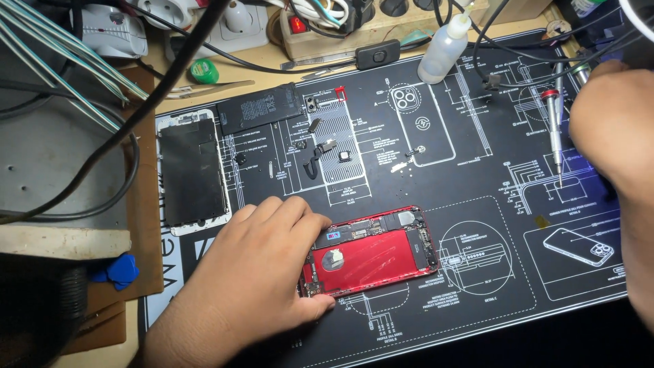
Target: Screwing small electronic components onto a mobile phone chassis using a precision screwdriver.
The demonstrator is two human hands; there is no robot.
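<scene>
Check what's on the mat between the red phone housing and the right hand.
Head view: between the red phone housing and the right hand the repair mat carries only printed diagrams; the screwdrivers lie nearer the hand.
</scene>
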